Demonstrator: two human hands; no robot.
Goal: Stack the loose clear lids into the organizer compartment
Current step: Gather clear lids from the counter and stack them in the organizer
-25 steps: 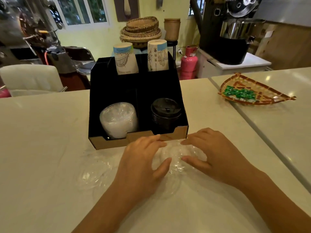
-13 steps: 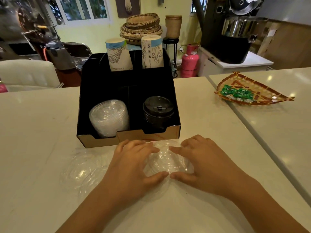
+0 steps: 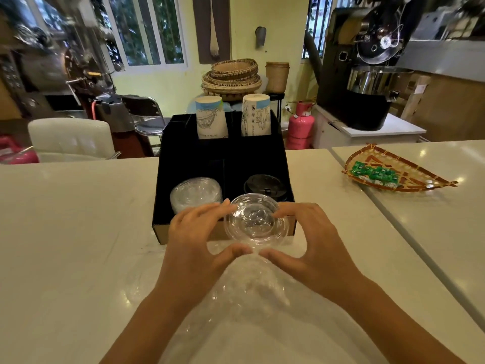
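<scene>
Both hands hold a stack of clear lids (image 3: 256,220) raised off the counter, just in front of the black organizer (image 3: 189,158). My left hand (image 3: 196,240) grips its left rim and my right hand (image 3: 312,240) grips its right rim. The organizer's front left compartment holds a leaning stack of clear lids (image 3: 193,194). Its front right compartment holds black lids (image 3: 262,183), partly hidden behind the held stack. More loose clear lids (image 3: 252,282) lie on the white counter under my wrists.
Two stacks of paper cups (image 3: 211,118) stand in the organizer's back compartments. A woven tray (image 3: 409,164) with green sweets lies on the counter at the right. A seam in the counter runs diagonally at the right. A white chair stands beyond the far left edge.
Both hands closed around a stack of clear lids on the counter and lifted it up toward the organizer's front edge. The camera view also tilted up.
</scene>
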